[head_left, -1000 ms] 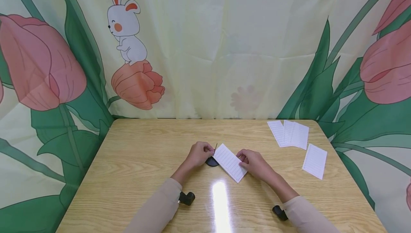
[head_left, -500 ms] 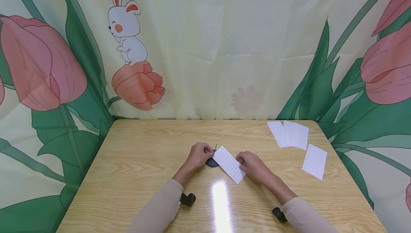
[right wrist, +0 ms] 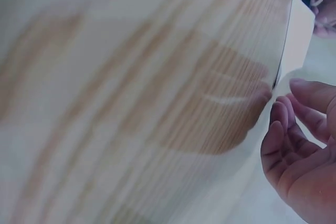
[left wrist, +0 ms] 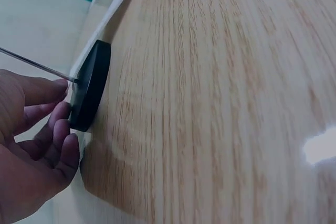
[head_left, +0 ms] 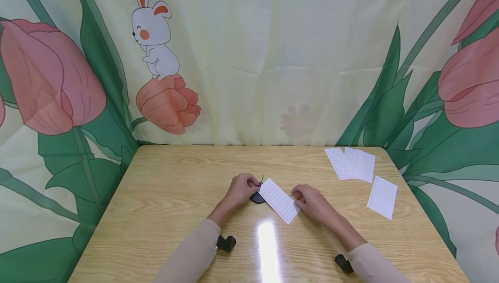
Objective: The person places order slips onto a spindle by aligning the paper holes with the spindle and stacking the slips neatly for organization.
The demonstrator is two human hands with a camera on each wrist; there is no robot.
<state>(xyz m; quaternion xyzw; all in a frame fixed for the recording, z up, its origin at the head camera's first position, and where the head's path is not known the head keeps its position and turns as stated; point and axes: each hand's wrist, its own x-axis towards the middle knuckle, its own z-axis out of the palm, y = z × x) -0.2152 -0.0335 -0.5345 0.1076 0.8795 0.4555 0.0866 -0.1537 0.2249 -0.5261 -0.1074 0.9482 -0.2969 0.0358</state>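
In the head view a white ruled paper slip lies slanted, its left end over the black round base of a bill spike. The thin metal rod rises from that base right beside my left fingertips. My left hand pinches the slip's left end there, thumb against forefinger. My right hand is at the slip's right edge, fingers loosely bent. The right wrist view shows the slip's end just beyond my right thumb, and nothing held between the fingers.
Several overlapping ruled slips lie at the table's back right, with a single slip nearer me. The wooden table ends at a printed curtain. Black wrist cameras hang below both sleeves.
My right hand has let go of the slip's right edge and shifted slightly to the right. The left hand stays at the spike; the slip has moved slightly toward me.
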